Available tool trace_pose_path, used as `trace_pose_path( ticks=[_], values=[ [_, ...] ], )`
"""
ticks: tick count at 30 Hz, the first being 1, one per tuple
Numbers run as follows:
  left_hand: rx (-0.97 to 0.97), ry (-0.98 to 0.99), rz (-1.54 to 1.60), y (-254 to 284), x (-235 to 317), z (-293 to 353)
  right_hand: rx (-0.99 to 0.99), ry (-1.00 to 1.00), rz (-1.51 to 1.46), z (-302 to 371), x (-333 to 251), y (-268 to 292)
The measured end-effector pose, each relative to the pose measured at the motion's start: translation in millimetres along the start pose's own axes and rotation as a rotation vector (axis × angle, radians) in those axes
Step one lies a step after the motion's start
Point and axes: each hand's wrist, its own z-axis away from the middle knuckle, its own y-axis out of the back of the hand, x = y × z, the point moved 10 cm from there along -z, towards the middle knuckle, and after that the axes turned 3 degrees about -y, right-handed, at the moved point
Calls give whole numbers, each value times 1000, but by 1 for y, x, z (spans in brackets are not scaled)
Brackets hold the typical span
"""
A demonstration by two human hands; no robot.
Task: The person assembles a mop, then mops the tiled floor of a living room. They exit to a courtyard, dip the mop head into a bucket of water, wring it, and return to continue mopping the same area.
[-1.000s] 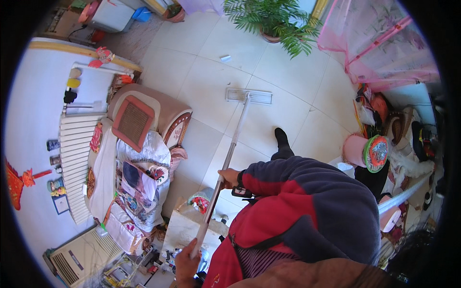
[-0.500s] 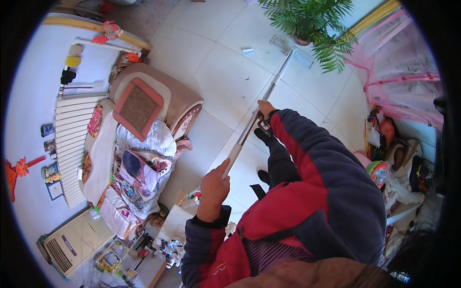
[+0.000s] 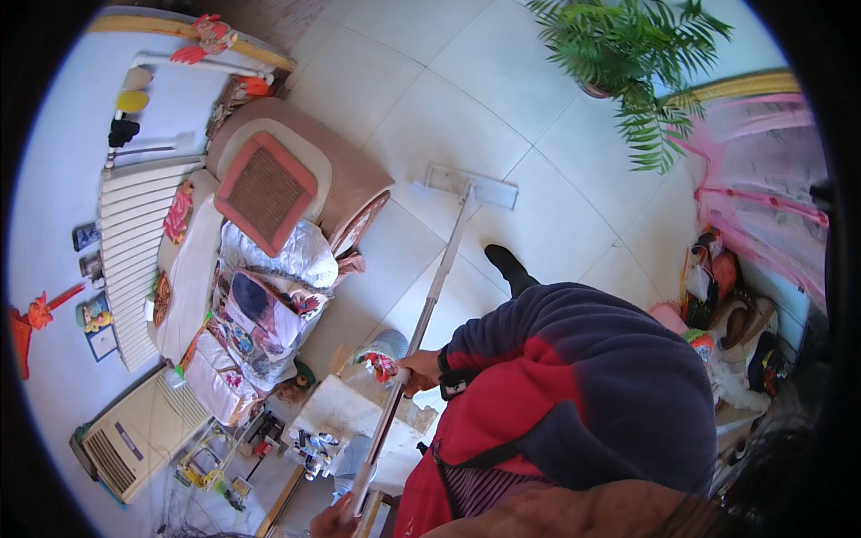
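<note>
A flat mop (image 3: 441,271) with a long metal pole runs from the floor up toward my body. Its rectangular head (image 3: 496,191) lies flat on the pale tiles, beyond my dark shoe (image 3: 508,264). Partway along the pole, my right hand (image 3: 421,371) is closed around it. Lower down, at the bottom edge of the view, my left hand (image 3: 334,517) is wrapped about the pole's upper end and partly cut off. Something pale, perhaps a paper scrap (image 3: 420,188), shows at the left end of the mop head.
To the left stands a sofa (image 3: 363,182) with a red-edged cushion (image 3: 266,193) and piled bedding. A small white table (image 3: 332,408) is close by my left arm. A potted plant (image 3: 619,54) stands at the far right, with a pink curtain (image 3: 762,170) and bags (image 3: 708,269) at the right.
The mop head has been drawn nearer and to the left across the tiles. Both hands have moved back toward my body and down the view, still gripping the pole.
</note>
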Motion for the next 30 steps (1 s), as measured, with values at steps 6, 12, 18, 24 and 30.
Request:
trace_pose_path(
  ticks=[6, 12, 18, 24, 30],
  values=[
    [23, -12, 49, 18, 67, -27, 240, 143, -19, 15, -60, 40],
    [168, -508, -5, -61, 206, -157, 819, 468, 311, 70, -232, 237],
    [184, -757, -86, -113, 313, -245, 932, 814, -138, 143, -382, 332],
    [64, -446, -121, -135, 161, -223, 984, 648, 1427, 41, -294, 250],
    [-76, 52, 66, -119, -24, -28, 223, -115, 537, -30, 11, 126]
  ],
)
